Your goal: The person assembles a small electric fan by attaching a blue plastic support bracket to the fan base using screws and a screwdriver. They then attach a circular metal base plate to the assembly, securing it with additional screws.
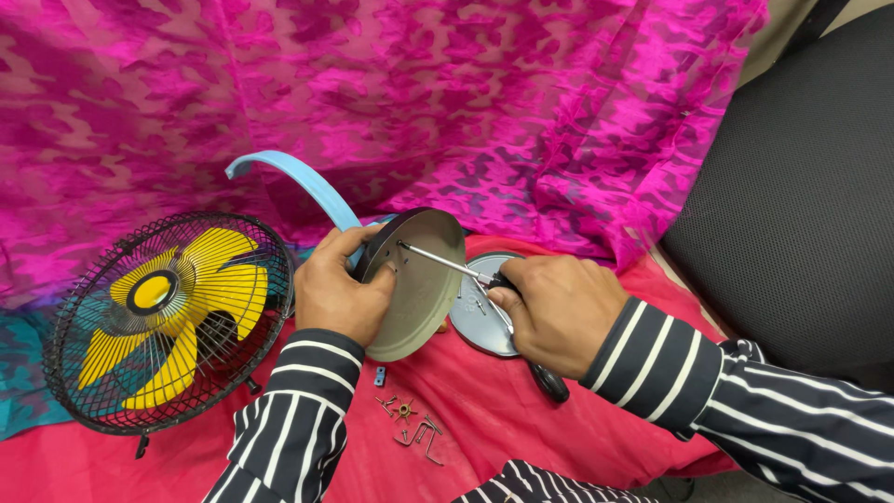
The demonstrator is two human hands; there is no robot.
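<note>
Grey metal fills the middle of the view — a round fan base (419,298) tilted up on its edge, underside toward the camera. The left hand (337,291) holds it closed around the left rim, fingers curled over the top edge and thumb on the face. The right hand (557,312) is wrapped shut on a screwdriver (470,274), whose black handle end pokes out below the palm while the slim steel shaft runs up and leftward from that grip to a point on the upper face of the disc.

Doing this well seems to turn on alignment: the shaft should stay square to the screw head, with steady push along its length so the tip does not skip across the plate. The left grip has to resist that push, so bracing the disc's lower edge against the red cloth (521,410) would help, in my judgement.

Just behind the right grip lies a second round plate (477,326), flat on the cloth. Below and between the two grips sits a scatter of small metal parts (410,424) — clips and a little star-shaped piece — close enough to be knocked by a sleeve. Well out to the left of the left grip stands the caged fan head (168,321) with yellow blades, and a curved blue arm (303,186) rises behind the disc. Pink patterned fabric (466,102) hangs behind everything.
</note>
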